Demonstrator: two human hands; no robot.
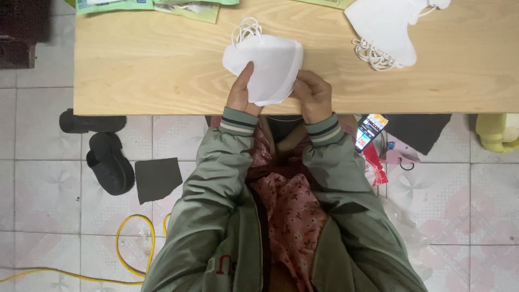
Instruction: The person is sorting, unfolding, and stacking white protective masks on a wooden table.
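Masks in both hands, near table edge [162, 105].
White mask stack [268, 67] pinched by left hand [241, 92] and right hand [312, 94], one each side, lying long across between them, loops away from table edge.

Black slippers [102, 151], phone [371, 131], yellow cable [132, 243]

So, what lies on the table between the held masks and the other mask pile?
Only bare wood: the head view shows nothing between the held masks and the pile.
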